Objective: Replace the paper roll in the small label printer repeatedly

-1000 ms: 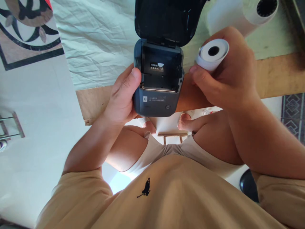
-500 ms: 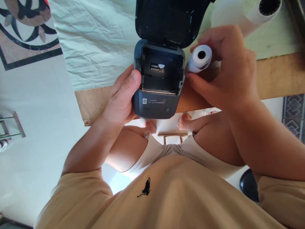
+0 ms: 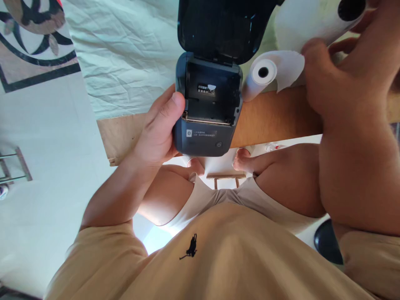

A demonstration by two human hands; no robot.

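Note:
My left hand point(image 3: 159, 129) grips a dark label printer point(image 3: 203, 139) by its left side, thumb on the edge. The printer's black lid point(image 3: 221, 25) is swung up, baring a hollow bay with a small printed sticker and no roll inside. Just right of the printer, a small white paper roll point(image 3: 258, 81) stands upright on the table, its loose end curling right. At the upper right my right hand point(image 3: 353, 66) has its thumb and fingers around the lower part of a larger white roll point(image 3: 329, 27) with a black core. Some of those fingertips are hidden.
A pale green cloth point(image 3: 125, 58) covers much of the wooden table point(image 3: 275, 116), whose front edge runs above my lap. Below are my legs and a wooden stool rung point(image 3: 226, 176). A metal-framed rack point(image 3: 15, 166) stands on the floor at left.
My right hand has let go of the small roll and moved up and right to the larger roll. The small roll's paper end has sprung loose. My left hand and the printer have barely moved.

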